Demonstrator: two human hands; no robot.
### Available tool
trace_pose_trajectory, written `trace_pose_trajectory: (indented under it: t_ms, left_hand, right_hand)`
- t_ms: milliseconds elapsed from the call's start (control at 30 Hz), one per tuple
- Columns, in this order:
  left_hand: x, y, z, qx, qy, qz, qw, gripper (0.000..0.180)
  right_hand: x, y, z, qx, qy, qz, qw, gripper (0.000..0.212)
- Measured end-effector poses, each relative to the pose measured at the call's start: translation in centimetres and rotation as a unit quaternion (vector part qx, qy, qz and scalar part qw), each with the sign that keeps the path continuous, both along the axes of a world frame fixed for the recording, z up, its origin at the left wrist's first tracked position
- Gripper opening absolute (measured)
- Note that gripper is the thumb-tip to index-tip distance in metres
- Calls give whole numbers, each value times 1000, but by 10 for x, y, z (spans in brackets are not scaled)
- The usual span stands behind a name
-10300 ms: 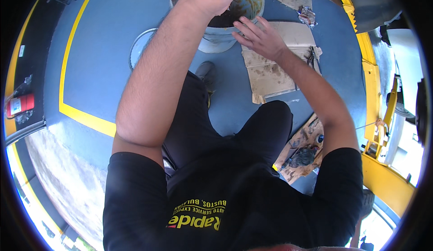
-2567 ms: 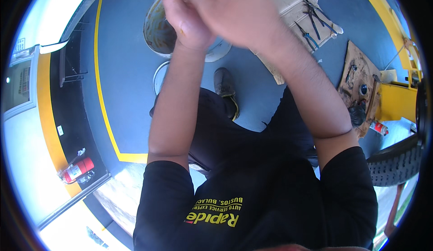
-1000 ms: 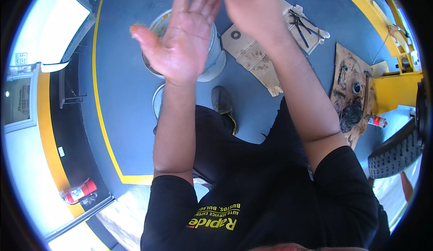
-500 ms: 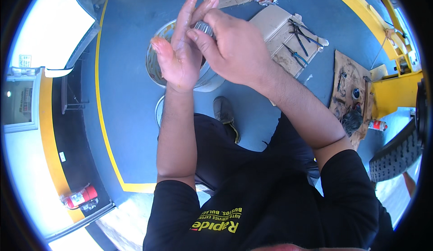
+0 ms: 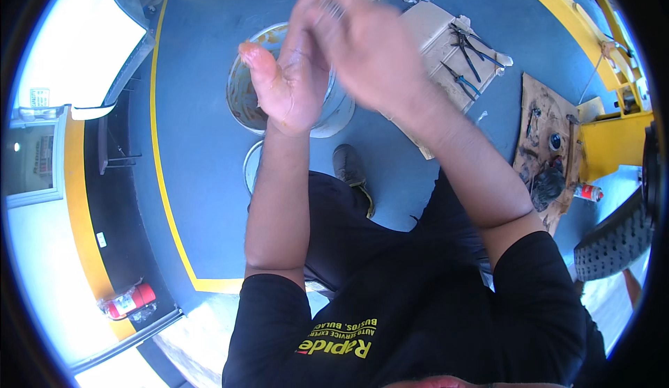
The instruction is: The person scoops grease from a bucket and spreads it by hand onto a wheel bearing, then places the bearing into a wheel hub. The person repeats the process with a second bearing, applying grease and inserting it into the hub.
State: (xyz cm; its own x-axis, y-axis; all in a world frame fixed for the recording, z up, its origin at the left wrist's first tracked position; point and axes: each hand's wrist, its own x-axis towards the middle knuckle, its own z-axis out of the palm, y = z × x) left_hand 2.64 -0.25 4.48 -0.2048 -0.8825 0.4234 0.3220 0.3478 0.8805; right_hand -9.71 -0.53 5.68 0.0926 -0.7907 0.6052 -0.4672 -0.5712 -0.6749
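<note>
My left hand (image 5: 291, 92) is raised with its palm up and fingers stretched out. Orange-yellow grease coats its thumb and parts of the palm. Against its palm and fingers presses my right hand (image 5: 382, 57), smeared by motion. Its fingers are closed on a small ridged metal roller bearing (image 5: 334, 9), which shows only as a blurred edge. Below both hands stands a round bucket (image 5: 235, 95) with yellowish grease on its inner wall; my hands and wrists hide part of it.
Pliers (image 5: 467, 53) lie on flattened cardboard (image 5: 428, 29) to the right. A stained board (image 5: 524, 134) carries small parts near a spray can (image 5: 589, 192), a tyre (image 5: 613, 242) and a yellow steel frame (image 5: 610, 144). A fire extinguisher (image 5: 130, 301) is at the lower left.
My right hand has moved up and slightly right, sweeping across the left palm with the bearing, which is now more hidden. My left hand has shifted slightly right.
</note>
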Motion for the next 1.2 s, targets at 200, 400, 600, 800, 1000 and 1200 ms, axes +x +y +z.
trace_pose_trajectory:
  t_ms: [200, 400, 600, 800, 1000, 1200]
  left_hand:
    - [5, 1, 3, 109, 159, -74, 978, 138]
    - [15, -11, -9, 117, 101, -109, 982, 139]
    - [8, 1, -8, 112, 81, -120, 983, 129]
    - [12, -9, -10, 114, 90, -79, 986, 123]
    - [14, -14, -10, 80, 68, -54, 993, 128]
    - [4, -11, -19, 25, 25, -62, 997, 141]
  right_hand:
    - [-1, 7, -4, 66, -108, 95, 987, 36]
    - [13, 29, -5, 1, -5, 73, 997, 38]
    - [-9, -7, 12, -28, -5, -1, 1000, 35]
    - [18, 35, -2, 22, -3, 80, 997, 45]
    - [12, 17, -8, 179, -318, 277, 889, 37]
    - [8, 17, 1, 323, -397, 235, 826, 40]
